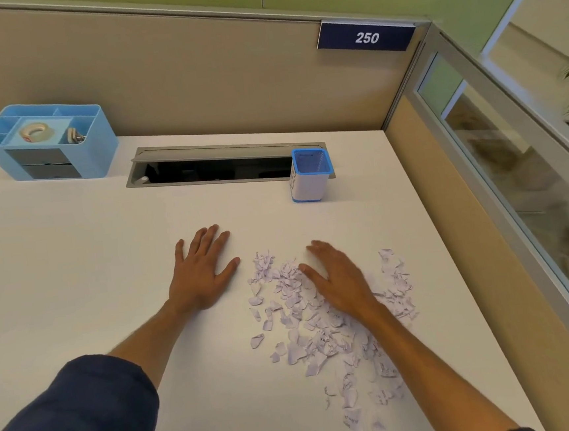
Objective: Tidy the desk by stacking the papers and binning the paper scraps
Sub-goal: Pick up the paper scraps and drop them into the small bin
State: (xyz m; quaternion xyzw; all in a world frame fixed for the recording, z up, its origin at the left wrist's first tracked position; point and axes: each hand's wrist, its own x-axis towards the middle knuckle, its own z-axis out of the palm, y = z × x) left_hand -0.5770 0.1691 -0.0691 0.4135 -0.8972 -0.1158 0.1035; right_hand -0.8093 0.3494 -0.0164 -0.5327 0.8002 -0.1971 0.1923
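Several torn white paper scraps [307,337] with printed text lie scattered over the right half of the white desk [74,268]. My right hand [340,279] lies flat, palm down, on top of the pile's upper part, fingers spread. Just left of the scraps, my left hand [203,267] rests flat on the bare desk, fingers apart and holding nothing. A small blue-and-white mesh bin [310,175] stands upright and looks empty, beyond the scraps near the cable slot. No stack of whole papers is in view.
A light blue desk organiser [50,146] with a tape roll sits at the back left. An open cable slot [217,168] runs along the back of the desk. Beige partition walls [196,85] close off the back and right side.
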